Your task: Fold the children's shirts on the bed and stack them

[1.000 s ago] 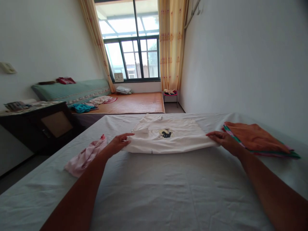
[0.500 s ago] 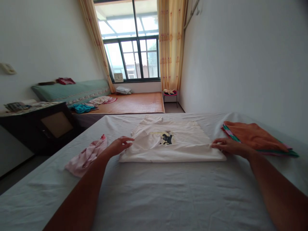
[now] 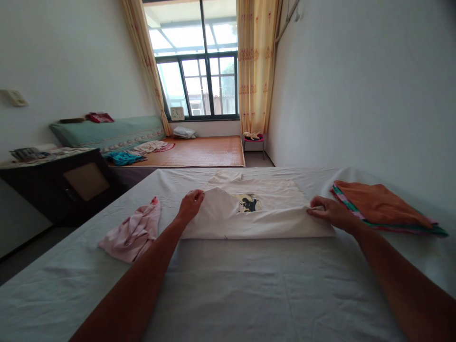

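A white printed garment (image 3: 261, 224) lies partly folded on the pale grey sheet (image 3: 245, 289), twelve o'clock from the person. The left hand's (image 3: 192, 203) fingers pinch its nine o'clock edge, the right hand's (image 3: 326, 212) its three o'clock edge. Farther out I see crumpled pink cloth (image 3: 133, 232) at nine, folded orange cloth (image 3: 383, 204) at three, a dark cabinet (image 3: 57, 183) at ten, and a matted bed (image 3: 210, 149) under the window (image 3: 208, 85) near twelve.

Room: I'm in a home bedroom;
Bed (image 3: 210, 151): mat-topped, left of centre;
Curtains (image 3: 254, 71): patterned, upper centre;
Cabinet (image 3: 80, 183): middle left
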`<action>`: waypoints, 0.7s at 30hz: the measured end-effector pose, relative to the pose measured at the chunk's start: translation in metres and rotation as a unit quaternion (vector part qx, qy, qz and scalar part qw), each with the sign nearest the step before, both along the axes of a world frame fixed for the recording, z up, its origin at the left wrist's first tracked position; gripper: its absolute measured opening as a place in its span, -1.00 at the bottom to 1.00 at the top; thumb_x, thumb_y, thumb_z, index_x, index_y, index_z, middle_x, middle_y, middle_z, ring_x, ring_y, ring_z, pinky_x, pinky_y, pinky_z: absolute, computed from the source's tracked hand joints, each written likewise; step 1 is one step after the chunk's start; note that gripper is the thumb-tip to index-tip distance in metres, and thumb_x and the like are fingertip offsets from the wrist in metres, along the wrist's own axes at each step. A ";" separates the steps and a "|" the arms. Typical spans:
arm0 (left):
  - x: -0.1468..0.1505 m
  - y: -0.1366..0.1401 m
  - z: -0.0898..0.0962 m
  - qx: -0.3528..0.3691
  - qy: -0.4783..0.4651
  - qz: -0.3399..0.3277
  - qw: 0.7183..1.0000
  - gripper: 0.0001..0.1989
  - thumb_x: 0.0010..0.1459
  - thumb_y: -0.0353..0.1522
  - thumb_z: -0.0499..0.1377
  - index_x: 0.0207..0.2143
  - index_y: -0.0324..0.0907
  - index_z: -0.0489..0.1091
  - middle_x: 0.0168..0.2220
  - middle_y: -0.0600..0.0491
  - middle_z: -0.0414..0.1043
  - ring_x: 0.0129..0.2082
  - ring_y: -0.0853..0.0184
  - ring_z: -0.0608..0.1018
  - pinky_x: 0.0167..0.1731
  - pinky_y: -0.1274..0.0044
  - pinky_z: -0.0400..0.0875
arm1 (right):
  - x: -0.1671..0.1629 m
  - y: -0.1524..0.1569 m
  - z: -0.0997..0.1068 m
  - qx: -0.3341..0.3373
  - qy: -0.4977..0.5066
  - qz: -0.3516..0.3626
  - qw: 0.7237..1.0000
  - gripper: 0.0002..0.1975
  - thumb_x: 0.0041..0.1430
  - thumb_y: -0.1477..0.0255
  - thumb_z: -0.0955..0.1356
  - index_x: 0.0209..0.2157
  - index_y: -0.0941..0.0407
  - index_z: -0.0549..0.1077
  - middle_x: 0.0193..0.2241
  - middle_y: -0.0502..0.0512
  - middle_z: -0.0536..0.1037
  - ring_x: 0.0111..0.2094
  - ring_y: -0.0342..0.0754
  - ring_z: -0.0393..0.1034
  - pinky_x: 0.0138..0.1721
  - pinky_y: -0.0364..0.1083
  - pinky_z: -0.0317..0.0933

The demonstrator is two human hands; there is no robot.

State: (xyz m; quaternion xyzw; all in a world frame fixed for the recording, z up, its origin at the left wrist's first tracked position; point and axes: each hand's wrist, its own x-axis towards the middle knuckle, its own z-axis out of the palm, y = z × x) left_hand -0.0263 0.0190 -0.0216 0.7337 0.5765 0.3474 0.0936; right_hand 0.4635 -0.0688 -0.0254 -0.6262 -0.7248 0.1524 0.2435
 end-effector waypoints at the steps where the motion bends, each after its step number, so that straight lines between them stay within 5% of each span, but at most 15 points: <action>1: -0.001 0.001 -0.002 -0.014 -0.010 0.005 1.000 -0.71 0.19 -0.28 -0.02 -0.23 -0.20 0.45 -0.31 0.01 0.52 -0.30 0.30 0.52 -0.24 0.53 0.36 | 0.001 0.001 -0.002 0.002 -0.003 -0.011 1.000 -0.69 -0.02 0.12 0.33 -0.40 0.07 0.44 -0.44 0.04 0.54 -0.39 -0.02 0.40 -0.37 -0.12 0.21; 5: -0.004 0.005 -0.013 -0.070 0.035 0.014 0.997 -0.74 0.15 -0.37 0.04 -0.17 -0.21 0.45 -0.24 -0.04 0.54 -0.23 0.26 0.53 -0.18 0.51 0.35 | 0.004 0.007 -0.017 0.000 -0.059 -0.057 0.997 -0.75 -0.06 0.21 0.34 -0.37 0.06 0.47 -0.47 0.05 0.55 -0.42 0.01 0.42 -0.36 -0.08 0.23; 10: -0.003 0.006 -0.021 -0.080 0.084 0.016 0.993 -0.63 0.17 -0.27 0.09 0.00 -0.20 0.38 -0.11 -0.09 0.50 -0.10 0.20 0.51 -0.08 0.46 0.32 | -0.034 0.015 -0.014 0.159 -0.083 -0.047 0.983 -0.70 0.02 0.27 0.30 -0.21 0.11 0.45 -0.18 0.19 0.53 -0.21 0.08 0.42 -0.14 0.02 0.24; 16: -0.001 0.006 -0.018 -0.045 0.085 -0.016 0.995 -0.71 0.21 -0.28 0.02 -0.16 -0.12 0.49 -0.18 -0.03 0.50 -0.16 0.24 0.51 -0.12 0.50 0.32 | -0.148 0.050 0.000 0.038 0.004 0.108 0.993 -0.75 0.13 0.25 0.30 -0.20 0.07 0.44 -0.27 0.09 0.58 -0.38 -0.05 0.45 -0.31 -0.10 0.26; 21: -0.004 0.004 -0.017 0.007 0.029 -0.031 0.999 -0.66 0.24 -0.25 -0.04 -0.39 -0.18 0.48 -0.38 0.00 0.45 -0.31 0.31 0.48 -0.23 0.53 0.34 | -0.216 0.100 -0.014 -0.022 0.053 0.052 0.997 -0.63 -0.01 0.26 0.42 -0.16 0.12 0.43 -0.33 0.14 0.57 -0.39 -0.04 0.43 -0.37 -0.13 0.23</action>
